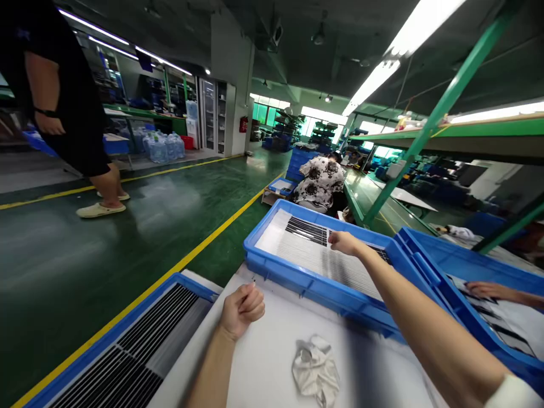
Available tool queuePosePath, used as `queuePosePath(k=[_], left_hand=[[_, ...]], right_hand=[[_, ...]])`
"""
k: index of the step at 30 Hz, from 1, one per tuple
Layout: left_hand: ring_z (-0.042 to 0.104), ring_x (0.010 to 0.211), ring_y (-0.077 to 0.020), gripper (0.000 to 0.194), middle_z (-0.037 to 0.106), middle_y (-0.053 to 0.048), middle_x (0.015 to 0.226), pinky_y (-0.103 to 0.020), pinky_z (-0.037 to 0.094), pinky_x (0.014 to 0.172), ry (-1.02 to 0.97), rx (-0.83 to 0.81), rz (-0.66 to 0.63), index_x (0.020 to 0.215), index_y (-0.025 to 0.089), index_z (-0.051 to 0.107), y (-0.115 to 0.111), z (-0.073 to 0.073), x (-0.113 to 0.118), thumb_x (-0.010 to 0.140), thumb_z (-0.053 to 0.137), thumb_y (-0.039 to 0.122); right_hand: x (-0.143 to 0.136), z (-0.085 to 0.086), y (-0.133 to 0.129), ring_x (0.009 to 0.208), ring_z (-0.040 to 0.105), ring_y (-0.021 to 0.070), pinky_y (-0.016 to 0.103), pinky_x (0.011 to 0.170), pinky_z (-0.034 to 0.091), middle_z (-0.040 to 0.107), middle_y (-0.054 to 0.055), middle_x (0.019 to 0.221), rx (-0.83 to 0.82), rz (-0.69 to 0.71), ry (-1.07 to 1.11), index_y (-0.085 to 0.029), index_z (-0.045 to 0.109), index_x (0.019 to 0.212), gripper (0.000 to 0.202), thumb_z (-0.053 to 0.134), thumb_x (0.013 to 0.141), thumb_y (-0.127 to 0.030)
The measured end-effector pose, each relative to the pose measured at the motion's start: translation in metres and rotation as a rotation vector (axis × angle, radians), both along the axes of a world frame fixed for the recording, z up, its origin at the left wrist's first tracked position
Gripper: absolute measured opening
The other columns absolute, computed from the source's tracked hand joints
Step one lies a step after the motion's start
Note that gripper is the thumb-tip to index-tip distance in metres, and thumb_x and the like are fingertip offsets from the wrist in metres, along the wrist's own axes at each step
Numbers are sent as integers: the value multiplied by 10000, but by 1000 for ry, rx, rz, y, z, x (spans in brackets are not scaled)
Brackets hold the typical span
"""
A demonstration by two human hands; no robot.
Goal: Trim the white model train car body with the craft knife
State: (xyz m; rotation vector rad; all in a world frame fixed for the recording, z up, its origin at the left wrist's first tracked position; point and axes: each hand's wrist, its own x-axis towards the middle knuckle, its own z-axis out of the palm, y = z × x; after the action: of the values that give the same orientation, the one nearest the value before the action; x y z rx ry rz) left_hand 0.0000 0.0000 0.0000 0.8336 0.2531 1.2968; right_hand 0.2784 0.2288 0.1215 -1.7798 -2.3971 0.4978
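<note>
My left hand (pixel 243 310) is closed, thumb against the curled fingers, above the white tabletop (pixel 272 345). A tiny dark speck shows at its fingertips, too small to name. My right hand (pixel 343 242) reaches into the blue tray (pixel 293 280), its fingertips pinched together at the rows of thin black strips (pixel 306 229). Whatever is between those fingers is too small to make out. White, finely ridged lining (pixel 289 249) covers much of the tray. A crumpled pale cloth (pixel 315 371) lies on the table between my forearms.
At lower left, another blue tray (pixel 174 279) holds rows of black strips. A co-worker's hand (pixel 488 290) rests in a blue tray (pixel 450 255) at right. Ahead crouches a person in a patterned shirt (pixel 321 181). Someone in black (pixel 72 102) walks at left. A green post (pixel 433 113) slants at right.
</note>
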Motion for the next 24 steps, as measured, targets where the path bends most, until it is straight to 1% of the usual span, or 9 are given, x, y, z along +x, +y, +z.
queuePosePath(k=[2,5,8,11,14,17,24], left_hand=[[108,346,-21,742,130,95,418,-231,72,390,-38,-27,11,453,180,159,2,-2,-5,905,648,506],[119,347,-15,730,131,90,414,-226,71,398,-67,-66,21,441,177,179,3,-4,-6,905,661,468],[127,349,-13,719,141,89,414,-222,71,404,-80,-96,32,434,178,195,3,-4,-6,903,666,454],[127,348,-13,710,142,89,412,-220,62,406,-72,-113,36,428,179,209,2,-2,-5,904,664,444],[119,347,-11,705,145,88,409,-221,48,407,-53,-121,36,423,178,219,2,0,-4,901,670,435],[126,347,-14,711,141,84,408,-225,57,406,-40,-126,46,425,177,211,3,0,-4,893,674,448],[135,365,-14,706,152,85,431,-221,83,412,-16,-140,69,444,173,216,3,1,-6,903,671,456]], right_hand=[[-3,-11,16,1030,672,245,434,876,594,655,92,1241,-4,41,-130,-179,655,1225,259,663,1018,-335],[-4,-27,33,1057,665,254,451,897,586,647,97,1263,-8,96,-286,-178,651,1237,271,665,1016,-334],[-5,-39,44,1062,664,258,456,900,585,647,96,1263,-12,131,-387,-174,650,1238,277,667,1014,-337],[-5,-45,49,1051,668,257,452,889,588,651,94,1248,-9,148,-441,-168,649,1236,285,671,1012,-343],[-5,-46,51,1038,670,254,444,880,590,654,92,1238,-7,160,-466,-170,651,1231,283,668,1013,-350],[-7,-43,53,1023,674,250,436,867,594,657,90,1229,-17,177,-481,-167,651,1229,283,669,1013,-350],[-13,-27,53,998,678,240,424,853,598,664,86,1209,-34,240,-530,-169,657,1212,269,665,1016,-352]])
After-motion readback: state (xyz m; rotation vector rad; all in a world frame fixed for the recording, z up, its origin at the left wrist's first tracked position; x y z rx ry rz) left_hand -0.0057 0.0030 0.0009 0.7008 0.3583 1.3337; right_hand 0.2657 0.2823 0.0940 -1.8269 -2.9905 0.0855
